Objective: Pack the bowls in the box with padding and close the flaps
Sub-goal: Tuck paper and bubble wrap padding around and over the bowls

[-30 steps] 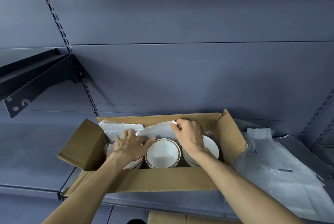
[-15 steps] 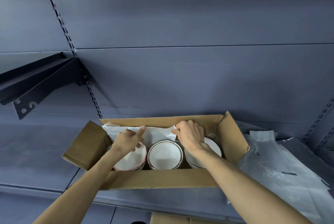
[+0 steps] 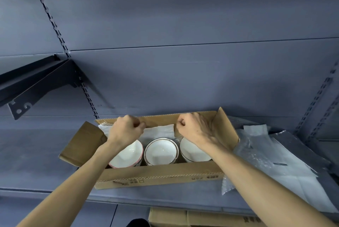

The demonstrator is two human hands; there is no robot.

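Three bowls in a row in the box (image 3: pixel 161 175), all below and nearer the person than both hands: left bowl (image 3: pixel 128 155) under the left wrist, middle bowl (image 3: pixel 161 151) between the two hands and nearer, right bowl (image 3: pixel 192 151) under the right wrist. They look like glazed ceramic, so I'd expect heavy for size, rigid, slick, chip-prone at the rims (rims look close or touching, no padding visible between them). Best hold is probably by the rim with a thumb inside.

Padding sheet (image 3: pixel 157 132) stands along the far wall, spanning the gap between the hands. Looks like thin foam wrap: light, floppy, won't stand unsupported; take it at the top edge.

Left hand (image 3: pixel 126 131): fingers curled tight, seemingly pinching the sheet's top edge at the far wall. Right hand (image 3: pixel 194 129): same curl at the sheet's right end; actual pinch is hidden behind the knuckles.

Flaps are not yet closed. More wrap (image 3: pixel 271 162) lies right of the right hand.
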